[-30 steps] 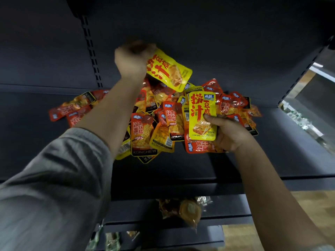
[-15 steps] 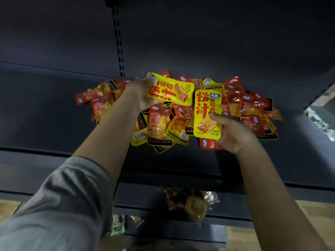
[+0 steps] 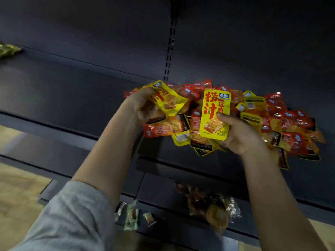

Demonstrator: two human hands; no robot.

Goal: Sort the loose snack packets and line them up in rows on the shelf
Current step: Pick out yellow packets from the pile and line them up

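Far to the left of both hands, a blurred heap of greenish packets (image 3: pixel 8 50) lay at the frame's edge on the dark shelf (image 3: pixel 76 91), and a long bare run of shelf stretched from there to the left hand.

The left hand (image 3: pixel 145 105), its forearm coming out of a grey sleeve (image 3: pixel 72 214), had its fingers curled round a crumpled yellow packet (image 3: pixel 167 99). That packet was bent, its long axis slanting down toward the right and its top corner pointing up and left, over the left end of the pile of red and yellow packets (image 3: pixel 282 122).

To the right, the right hand (image 3: pixel 241 134) pinched an upright yellow packet (image 3: pixel 214 115) at its lower right, thumb on the printed face and fingers behind. Its long axis ran near vertical, printed top up and leaning slightly right. It stood in front of the pile, which spread behind and to the right of that hand, reaching near the shelf's front edge.

Below both hands, more packets (image 3: pixel 213 207) lay on lower shelves (image 3: pixel 163 196).
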